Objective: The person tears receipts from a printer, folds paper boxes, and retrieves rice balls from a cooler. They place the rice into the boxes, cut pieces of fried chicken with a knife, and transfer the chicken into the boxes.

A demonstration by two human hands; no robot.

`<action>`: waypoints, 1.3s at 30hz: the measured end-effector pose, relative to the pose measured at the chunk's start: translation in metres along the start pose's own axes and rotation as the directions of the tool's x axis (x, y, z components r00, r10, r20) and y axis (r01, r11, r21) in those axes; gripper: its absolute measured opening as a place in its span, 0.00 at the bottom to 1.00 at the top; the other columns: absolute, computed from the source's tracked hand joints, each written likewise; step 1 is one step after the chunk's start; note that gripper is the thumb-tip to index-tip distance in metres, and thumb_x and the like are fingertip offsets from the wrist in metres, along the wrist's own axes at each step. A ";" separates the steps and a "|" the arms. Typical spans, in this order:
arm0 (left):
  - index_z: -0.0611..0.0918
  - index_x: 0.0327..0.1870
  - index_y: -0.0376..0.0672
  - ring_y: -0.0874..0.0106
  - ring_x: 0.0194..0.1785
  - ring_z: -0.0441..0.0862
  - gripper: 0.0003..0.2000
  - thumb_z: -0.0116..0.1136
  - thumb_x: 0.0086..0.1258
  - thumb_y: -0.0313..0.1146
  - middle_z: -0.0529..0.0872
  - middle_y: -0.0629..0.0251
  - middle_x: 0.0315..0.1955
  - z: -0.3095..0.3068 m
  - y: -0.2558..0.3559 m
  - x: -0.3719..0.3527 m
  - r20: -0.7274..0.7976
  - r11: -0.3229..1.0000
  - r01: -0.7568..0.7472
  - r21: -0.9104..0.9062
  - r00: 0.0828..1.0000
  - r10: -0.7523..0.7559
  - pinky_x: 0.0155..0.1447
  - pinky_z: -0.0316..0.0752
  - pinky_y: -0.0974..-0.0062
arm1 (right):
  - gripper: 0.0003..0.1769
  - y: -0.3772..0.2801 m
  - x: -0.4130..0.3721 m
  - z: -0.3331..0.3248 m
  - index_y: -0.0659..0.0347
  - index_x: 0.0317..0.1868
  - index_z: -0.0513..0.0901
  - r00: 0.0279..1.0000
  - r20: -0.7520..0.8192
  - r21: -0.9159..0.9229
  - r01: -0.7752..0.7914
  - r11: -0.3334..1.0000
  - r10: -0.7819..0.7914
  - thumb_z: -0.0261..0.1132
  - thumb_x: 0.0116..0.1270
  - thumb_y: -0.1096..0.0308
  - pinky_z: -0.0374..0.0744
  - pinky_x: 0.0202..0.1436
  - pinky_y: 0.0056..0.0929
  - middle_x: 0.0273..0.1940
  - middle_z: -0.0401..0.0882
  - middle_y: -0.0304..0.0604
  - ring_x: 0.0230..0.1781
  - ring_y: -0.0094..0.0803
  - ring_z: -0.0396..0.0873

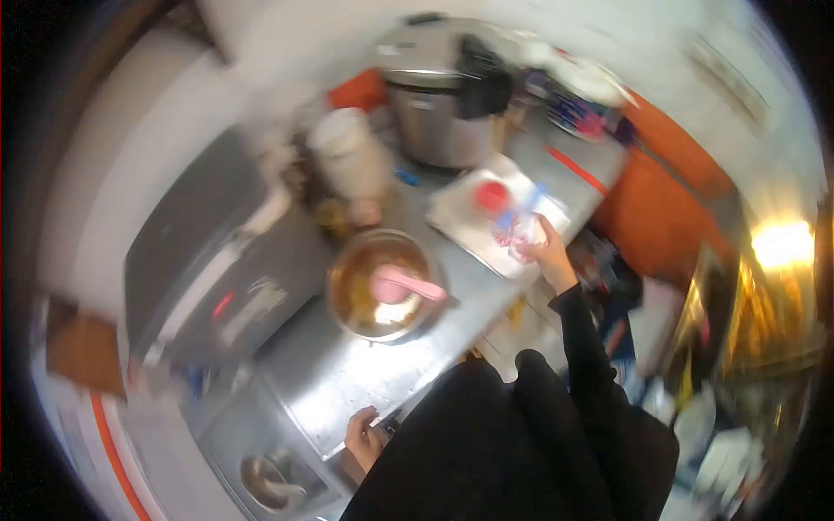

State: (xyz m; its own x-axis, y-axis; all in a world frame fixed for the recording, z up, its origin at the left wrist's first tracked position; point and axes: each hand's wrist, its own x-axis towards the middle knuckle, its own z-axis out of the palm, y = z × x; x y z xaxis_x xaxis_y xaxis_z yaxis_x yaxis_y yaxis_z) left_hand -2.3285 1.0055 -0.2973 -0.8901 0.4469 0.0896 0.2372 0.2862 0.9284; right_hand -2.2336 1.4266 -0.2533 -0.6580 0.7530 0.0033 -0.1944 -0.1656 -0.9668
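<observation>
Two bare hands reach out of black sleeves over a metal counter [334, 382], the whole view somewhat blurred. The right hand [547, 250], arm stretched forward, has its grip closed around a white packet [524, 236] with red print, thumb and fingers pressed against it. This packet is over the near right part of a white tray [465, 227]; whether it touches the surface beneath cannot be made out. Just beyond it, a blue strip [527, 201] runs close by, and a round red thing [493, 198] sits farther to the left, also on the tray. The left hand [363, 438] is at the counter's front edge with its fingers bent; I cannot tell whether its grip is empty or closed on something, since the blur and the sleeve hide part of it. Between the hands, but farther back than the left one, a round metal bowl [340, 300] stands on the counter, and a pink scoop [404, 285] lies in it, its handle pointing right toward the rim. Behind the bowl is a pale, tall container [347, 156], and beyond the tray stands a big steel cooker [426, 122] with a black bag [482, 78] against its right side. At lower left, a sink [230, 425] holds a smaller metal bowl [261, 476].
</observation>
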 end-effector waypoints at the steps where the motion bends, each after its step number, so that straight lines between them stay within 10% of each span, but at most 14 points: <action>1: 0.77 0.32 0.31 0.67 0.33 0.78 0.15 0.37 0.47 0.11 0.79 0.55 0.29 -0.003 -0.012 -0.001 0.011 0.997 -0.079 0.003 0.997 0.079 0.40 0.74 0.76 | 0.29 -0.013 -0.042 -0.026 0.67 0.53 0.64 0.997 -0.039 0.209 0.069 0.976 -0.062 0.61 0.47 0.79 0.73 0.47 0.28 0.46 0.72 0.46 0.44 0.31 0.75; 4: 0.76 0.34 0.31 0.67 0.33 0.77 0.09 0.43 0.56 0.17 0.78 0.57 0.30 -0.001 -0.007 -0.005 0.131 0.984 -0.173 -0.033 0.976 0.176 0.39 0.74 0.73 | 0.30 -0.012 -0.183 -0.095 0.67 0.53 0.63 0.944 -0.318 0.494 0.242 0.835 -0.086 0.60 0.46 0.77 0.72 0.52 0.34 0.49 0.70 0.49 0.47 0.41 0.73; 8: 0.76 0.36 0.33 0.69 0.33 0.77 0.07 0.44 0.62 0.24 0.78 0.59 0.33 0.022 -0.009 0.000 0.453 0.985 -0.166 -0.049 0.875 0.170 0.41 0.73 0.74 | 0.26 -0.006 -0.353 -0.146 0.60 0.50 0.66 0.705 -0.709 0.285 0.324 0.902 -0.029 0.59 0.46 0.75 0.76 0.40 0.31 0.43 0.71 0.43 0.42 0.33 0.75; 11: 0.76 0.37 0.33 0.70 0.33 0.76 0.08 0.43 0.62 0.24 0.77 0.59 0.34 0.064 0.009 0.005 0.614 0.978 -0.176 -0.110 0.762 0.206 0.42 0.72 0.75 | 0.12 -0.001 -0.462 -0.182 0.62 0.43 0.72 0.099 -0.967 -0.174 0.408 0.896 -0.233 0.57 0.59 0.68 0.73 0.34 0.19 0.33 0.74 0.38 0.33 0.24 0.75; 13: 0.76 0.37 0.32 0.70 0.33 0.77 0.10 0.40 0.60 0.18 0.77 0.59 0.35 0.092 0.046 -0.002 0.652 0.936 -0.302 -0.181 0.676 0.344 0.43 0.73 0.76 | 0.19 -0.011 -0.536 -0.222 0.66 0.45 0.69 -0.116 -0.884 -0.451 -0.042 0.892 -0.453 0.62 0.55 0.68 0.72 0.42 0.22 0.39 0.74 0.42 0.38 0.27 0.73; 14: 0.76 0.37 0.32 0.70 0.33 0.77 0.10 0.40 0.60 0.18 0.77 0.59 0.35 0.104 0.057 -0.005 0.663 0.933 -0.311 -0.183 0.661 0.350 0.43 0.73 0.76 | 0.29 -0.021 -0.543 -0.229 0.68 0.49 0.66 -0.526 -0.753 -0.414 -0.090 0.906 -0.396 0.67 0.49 0.65 0.71 0.46 0.25 0.45 0.70 0.47 0.45 0.30 0.70; 16: 0.75 0.37 0.32 0.70 0.34 0.78 0.12 0.38 0.57 0.14 0.77 0.59 0.35 0.125 0.076 -0.020 0.710 0.946 -0.291 -0.145 0.635 0.304 0.43 0.73 0.77 | 0.38 -0.012 -0.604 -0.303 0.68 0.53 0.65 -0.575 -0.611 -0.403 -0.365 0.839 -0.544 0.70 0.42 0.64 0.71 0.49 0.28 0.49 0.68 0.50 0.49 0.34 0.68; 18: 0.76 0.37 0.32 0.69 0.36 0.78 0.14 0.38 0.55 0.12 0.77 0.58 0.35 0.141 0.086 -0.032 0.728 0.929 -0.332 -0.163 0.595 0.340 0.43 0.74 0.77 | 0.38 -0.049 -0.603 -0.323 0.65 0.53 0.65 -0.566 -0.541 -0.309 -0.554 0.773 -0.622 0.70 0.41 0.62 0.72 0.47 0.32 0.45 0.72 0.53 0.47 0.39 0.72; 23: 0.76 0.33 0.35 0.74 0.30 0.76 0.10 0.40 0.59 0.17 0.78 0.62 0.28 0.153 0.084 -0.053 0.703 0.868 -0.485 -0.106 0.581 0.410 0.34 0.71 0.80 | 0.34 -0.036 -0.652 -0.444 0.57 0.53 0.66 -0.070 -0.824 -0.082 -0.967 0.241 -0.562 0.65 0.43 0.58 0.73 0.37 0.43 0.35 0.76 0.57 0.35 0.52 0.75; 26: 0.77 0.35 0.37 0.66 0.34 0.78 0.14 0.43 0.51 0.13 0.79 0.58 0.33 0.138 0.079 -0.054 0.718 0.865 -0.496 0.070 0.628 0.302 0.41 0.73 0.74 | 0.21 0.050 -0.683 -0.508 0.54 0.52 0.68 0.193 -0.870 -0.367 -0.868 0.335 -0.453 0.56 0.56 0.66 0.68 0.52 0.42 0.46 0.71 0.58 0.49 0.57 0.68; 27: 0.77 0.34 0.39 0.62 0.35 0.77 0.12 0.44 0.53 0.14 0.79 0.58 0.32 0.128 0.079 -0.050 0.712 0.823 -0.553 0.128 0.629 0.312 0.41 0.72 0.73 | 0.15 0.080 -0.718 -0.546 0.60 0.49 0.70 0.714 -0.619 -0.555 -0.692 -0.462 -0.326 0.52 0.60 0.72 0.67 0.54 0.40 0.47 0.70 0.56 0.49 0.50 0.68; 33: 0.76 0.36 0.37 0.58 0.43 0.75 0.11 0.43 0.55 0.16 0.78 0.55 0.37 0.038 0.096 -0.022 0.274 0.715 -0.409 0.566 0.912 0.305 0.45 0.69 0.69 | 0.15 0.021 -0.597 -0.497 0.62 0.48 0.70 0.437 -0.789 -0.499 -0.866 0.035 -0.431 0.52 0.60 0.72 0.67 0.54 0.38 0.46 0.70 0.54 0.48 0.47 0.68; 37: 0.76 0.40 0.40 0.59 0.47 0.73 0.16 0.45 0.51 0.14 0.77 0.56 0.42 -0.050 0.093 0.014 -0.161 0.647 -0.311 0.696 0.811 0.562 0.49 0.69 0.69 | 0.14 -0.041 -0.437 -0.395 0.64 0.48 0.69 0.292 -0.635 -0.604 -0.764 0.225 -0.715 0.52 0.60 0.72 0.68 0.53 0.36 0.46 0.70 0.54 0.48 0.45 0.69; 39: 0.76 0.43 0.41 0.59 0.51 0.72 0.15 0.48 0.53 0.16 0.76 0.57 0.44 -0.107 0.105 0.045 -0.280 0.622 -0.248 0.743 0.728 0.625 0.53 0.67 0.69 | 0.14 -0.054 -0.370 -0.324 0.64 0.48 0.69 0.423 -0.555 -0.753 -0.621 0.216 -0.717 0.52 0.60 0.73 0.68 0.53 0.36 0.46 0.70 0.53 0.48 0.44 0.69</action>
State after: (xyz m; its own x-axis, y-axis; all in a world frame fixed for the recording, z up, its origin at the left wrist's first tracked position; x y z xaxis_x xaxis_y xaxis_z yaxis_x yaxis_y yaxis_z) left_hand -2.3856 0.9655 -0.1577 -0.6090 0.2673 0.7467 0.6577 0.6964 0.2871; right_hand -1.7439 1.3633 -0.2852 0.2647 0.7901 0.5529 0.9147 -0.0242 -0.4033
